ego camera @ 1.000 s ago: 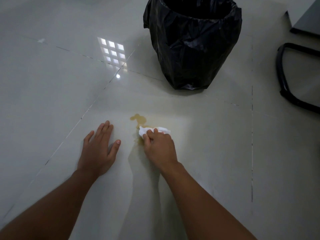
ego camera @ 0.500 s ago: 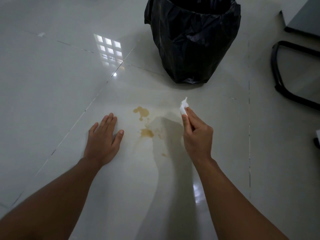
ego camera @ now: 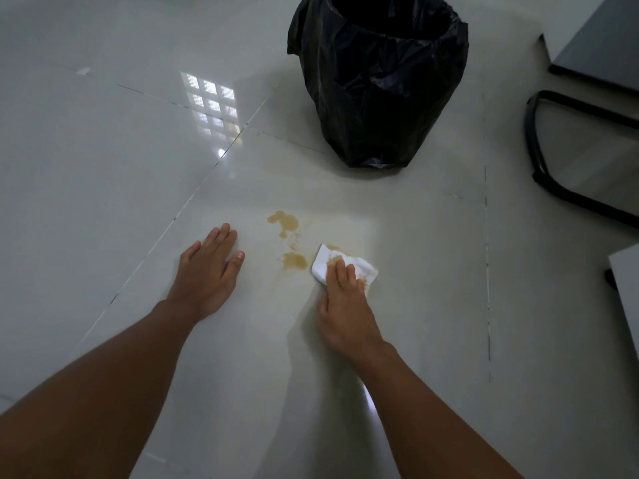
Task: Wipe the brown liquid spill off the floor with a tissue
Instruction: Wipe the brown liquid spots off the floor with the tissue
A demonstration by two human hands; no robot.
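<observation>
A brown liquid spill (ego camera: 286,226) lies in patches on the glossy white tiled floor (ego camera: 103,167), with a second patch just left of the tissue. The white tissue (ego camera: 325,266), stained brown in places, lies flat on the floor at the spill's right side. My right hand (ego camera: 342,305) presses down on the tissue with its fingers flat over it. My left hand (ego camera: 207,271) rests palm down on the floor to the left of the spill, fingers spread, holding nothing.
A bin lined with a black bag (ego camera: 378,77) stands just beyond the spill. A black chair frame (ego camera: 539,160) and a grey furniture edge (ego camera: 594,39) are at the right. Another grey edge (ego camera: 626,288) sits at the far right.
My right hand, which held the tissue bunched up above the floor to the right, has come down and now presses it spread flat on the spill's right side. The left hand stays put.
</observation>
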